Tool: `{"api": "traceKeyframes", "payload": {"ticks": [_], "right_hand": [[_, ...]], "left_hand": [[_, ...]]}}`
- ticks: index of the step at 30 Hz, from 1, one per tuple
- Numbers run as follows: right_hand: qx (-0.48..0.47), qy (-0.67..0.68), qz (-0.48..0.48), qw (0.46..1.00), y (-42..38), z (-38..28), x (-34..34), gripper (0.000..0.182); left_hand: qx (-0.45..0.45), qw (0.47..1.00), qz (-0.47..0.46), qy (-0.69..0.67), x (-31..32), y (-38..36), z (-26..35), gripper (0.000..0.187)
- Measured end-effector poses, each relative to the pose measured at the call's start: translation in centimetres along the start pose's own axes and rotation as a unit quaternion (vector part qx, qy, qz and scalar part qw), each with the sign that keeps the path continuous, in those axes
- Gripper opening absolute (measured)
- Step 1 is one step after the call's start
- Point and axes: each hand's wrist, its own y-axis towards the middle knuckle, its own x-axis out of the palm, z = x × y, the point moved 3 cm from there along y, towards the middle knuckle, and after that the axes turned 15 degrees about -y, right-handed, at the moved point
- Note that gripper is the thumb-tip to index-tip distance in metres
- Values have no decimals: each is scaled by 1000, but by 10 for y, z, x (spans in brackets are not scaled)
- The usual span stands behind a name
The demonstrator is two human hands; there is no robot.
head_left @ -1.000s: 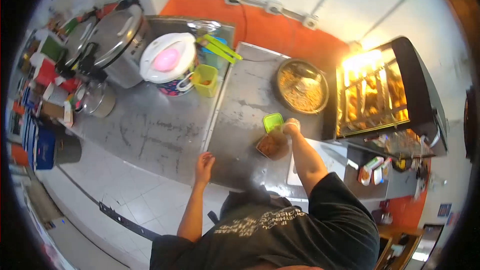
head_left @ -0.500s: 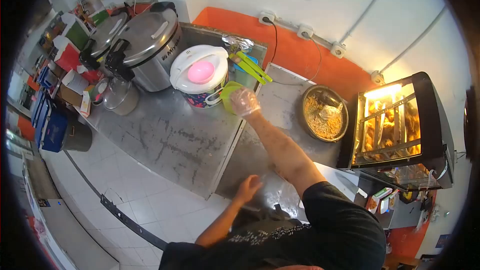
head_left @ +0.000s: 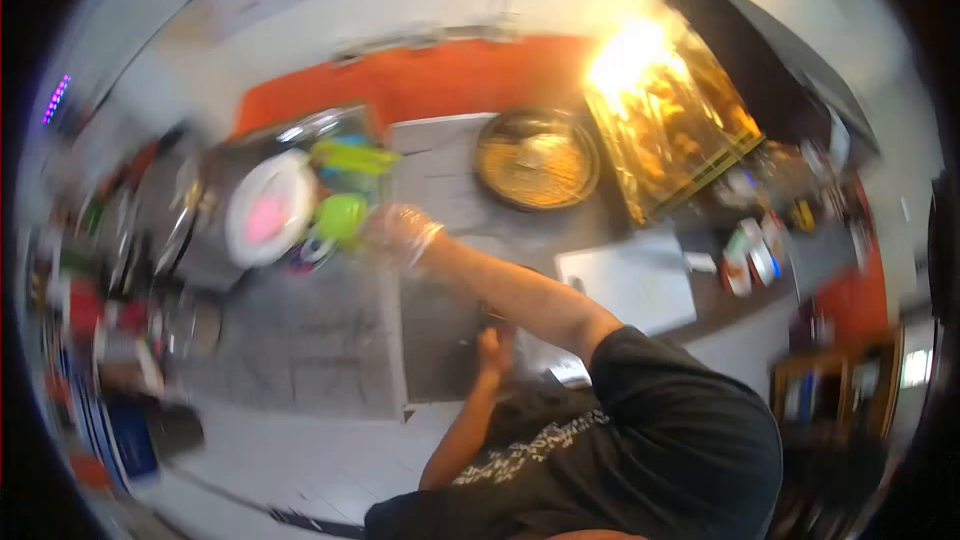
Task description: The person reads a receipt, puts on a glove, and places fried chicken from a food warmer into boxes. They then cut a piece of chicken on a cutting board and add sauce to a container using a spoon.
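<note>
Motion smears the whole view. My right hand, in a clear plastic glove, hovers over the metal counter just right of a green bowl; a small gap seems to part them. Its fingers are too blurred to tell if they hold anything. The green bowl leans beside a pot with a white lid, on which a pink bowl rests. Close to my body, over the counter's front, my left hand is raised with fingers loosely apart and nothing visible in it.
A wide dark bowl of crumb-like coating stands toward the back, beside a lit glass display warmer. Green tongs lie behind the green bowl. A white board and jars sit at right. Large pots stand left.
The view has swung right and blurred. My gloved right hand has come away from the green bowl, which it was touching, toward the right. My left hand has stayed near my body.
</note>
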Motion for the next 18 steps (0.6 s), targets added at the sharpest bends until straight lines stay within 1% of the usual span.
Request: {"api": "traceKeyframes", "payload": {"ticks": [1, 2, 3, 4, 5, 6, 7, 9, 10, 11, 12, 13, 14, 15, 16, 17, 18], "right_hand": [[11, -6, 40, 999, -32, 3, -33, 25], [23, -13, 79, 996, -65, 6, -67, 25], [65, -17, -10, 998, -96, 2, -105, 25], [99, -12, -98, 990, -125, 2, -134, 26], [114, -53, -114, 985, -165, 8, -160, 25], [123, -88, -135, 979, -209, 12, -182, 25], [227, 96, -31, 969, -271, 33, -177, 24], [265, -46, 23, 963, -374, 24, -232, 21], [290, -113, 46, 949, -426, 19, -260, 20], [337, -196, -26, 921, -471, 7, -292, 17], [388, -203, -23, 899, -520, -5, -315, 16], [436, -209, -21, 875, -566, -19, -331, 16], [505, -215, -31, 835, -602, -38, -351, 16], [571, -220, -41, 790, -635, -59, -368, 17], [619, -199, -63, 757, -673, -73, -377, 18], [665, -175, -84, 721, -709, -88, -381, 19], [695, -172, -97, 692, -740, -103, -381, 22]], "left_hand": [[-18, 1000, 12, -5, 4, 4, 14, 65], [-86, 994, 18, -64, 10, 1, 38, 62], [-157, 980, 37, -116, 16, -4, 57, 60], [-158, 967, 103, -169, 23, -2, 55, 56], [-154, 946, 176, -224, 30, -3, 52, 53], [-139, 954, 170, -202, 33, -2, 59, 45], [-55, 970, 165, -168, 28, 19, 22, 39], [-20, 961, 191, -197, 32, 7, 37, 39], [0, 979, 156, -133, 30, 8, 36, 38], [-33, 954, 203, -218, 44, -6, 60, 36], [35, 984, 168, -58, 36, 20, 17, 32], [65, 981, 165, -85, 59, 3, 38, 31], [94, 976, 161, -113, 87, -17, 67, 30], [96, 976, 160, -116, 112, -17, 70, 30], [184, 980, 60, 50, 136, -15, 78, 29], [263, 939, -42, 217, 161, -17, 82, 29], [230, 968, -61, 85, 197, -25, 88, 28]]}}
